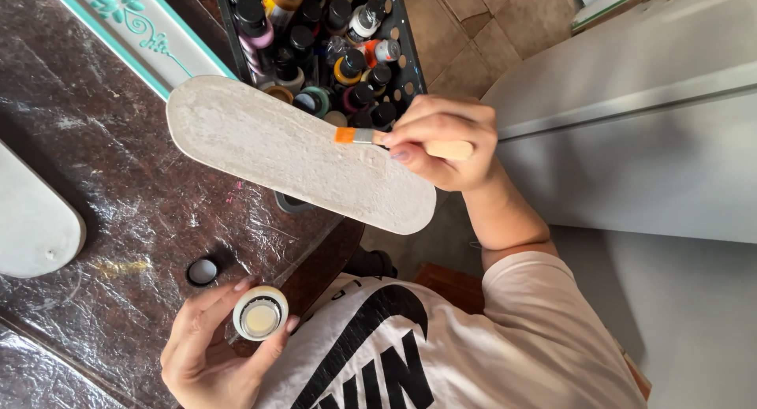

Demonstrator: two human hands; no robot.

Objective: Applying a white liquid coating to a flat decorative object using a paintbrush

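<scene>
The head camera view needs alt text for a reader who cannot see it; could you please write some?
A person's right hand holds a small brush with orange bristles over a long white oval board, while the left hand holds an open white paint bottle. A black cap lies on the plastic-covered dark table, beside a crate of paint bottles.

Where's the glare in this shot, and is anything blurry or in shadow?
In the head view, daylight glares off the crinkled plastic covering the dark table; the white oblong board is evenly lit and sharp; the right hand with its brush is crisp, as is the left hand holding the small open jar; the crate of paint bottles sits dimmer; frame edges bend slightly.
</scene>
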